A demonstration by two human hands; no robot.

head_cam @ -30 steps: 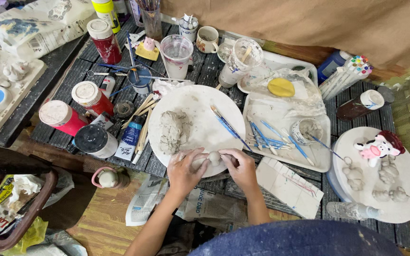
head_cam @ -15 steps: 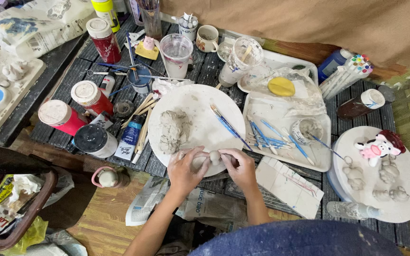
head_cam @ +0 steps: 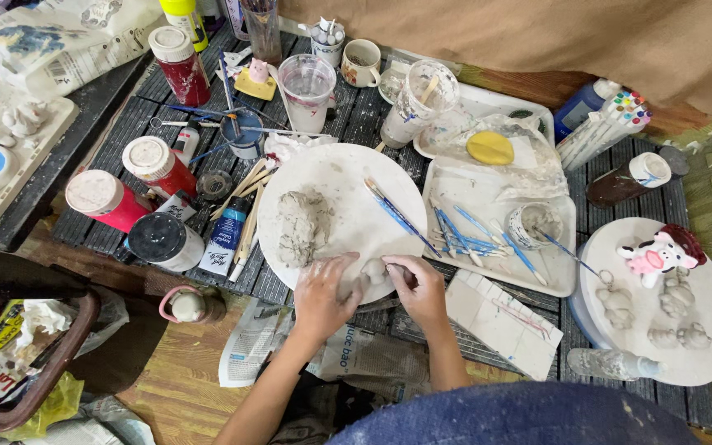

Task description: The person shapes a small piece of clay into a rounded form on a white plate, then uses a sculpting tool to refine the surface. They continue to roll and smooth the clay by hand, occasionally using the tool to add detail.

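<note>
Both my hands meet at the near edge of a round white board (head_cam: 348, 177). My left hand (head_cam: 323, 295) and my right hand (head_cam: 419, 290) pinch a small grey clay piece (head_cam: 375, 269) between their fingertips. A bigger lump of grey clay (head_cam: 298, 226) lies on the board's left side, just above my left hand. A blue-handled brush (head_cam: 395, 211) rests across the board's right part.
Red paint bottles (head_cam: 158, 165) and a black-capped jar (head_cam: 161, 241) stand left of the board. A white tray (head_cam: 496, 280) with blue tools sits to the right. Farther right, a round board (head_cam: 706, 342) carries clay figures and a pink-and-white cow figure (head_cam: 659, 254). Cups line the back.
</note>
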